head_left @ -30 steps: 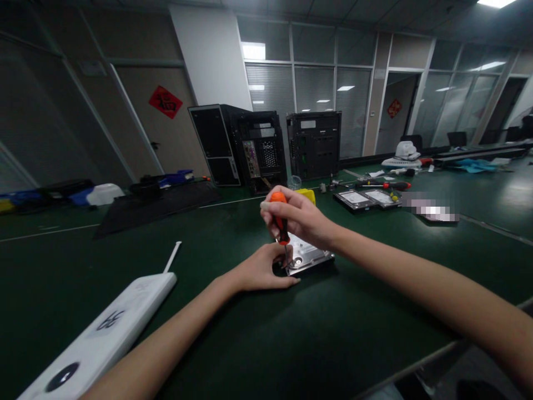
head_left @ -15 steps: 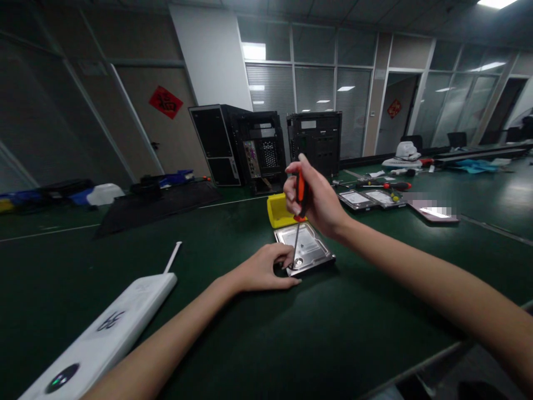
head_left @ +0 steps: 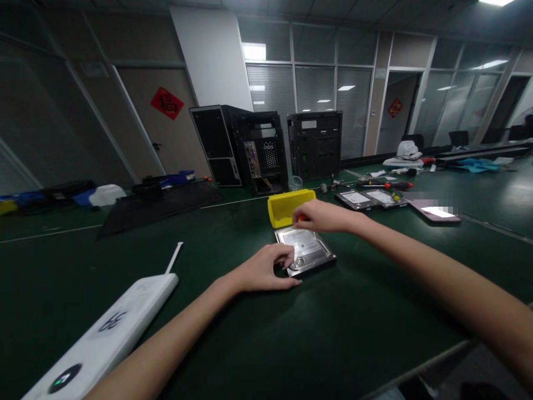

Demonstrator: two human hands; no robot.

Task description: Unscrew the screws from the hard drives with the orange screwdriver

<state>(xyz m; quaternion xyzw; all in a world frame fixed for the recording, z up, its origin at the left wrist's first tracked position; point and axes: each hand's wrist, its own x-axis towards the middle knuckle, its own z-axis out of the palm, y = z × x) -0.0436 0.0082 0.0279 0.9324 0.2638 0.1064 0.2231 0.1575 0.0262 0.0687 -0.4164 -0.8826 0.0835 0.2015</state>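
Note:
A silver hard drive [head_left: 308,253] lies flat on the green tabletop, label side up. My left hand [head_left: 266,269] steadies its near left corner, with curled fingers against the edge and the thumb stretched along the front. Above the drive's far edge is my right hand [head_left: 320,215], fingers closed around a screwdriver [head_left: 302,218]. Only a bit of its red handle shows; the shaft is hidden. Directly behind the drive stands a yellow open box [head_left: 287,208], its rim close to my right fingers.
Two more hard drives [head_left: 356,200] lie at the right with screwdrivers [head_left: 400,185] near them, and a phone [head_left: 435,212] beside. Computer cases [head_left: 260,153] stand at the back. A long white device [head_left: 112,328] marked with a number is at front left.
My right hand has lowered from above the drive's near corner to its far edge, beside the yellow box, and the screwdriver's tip has left the corner. My left hand stays put.

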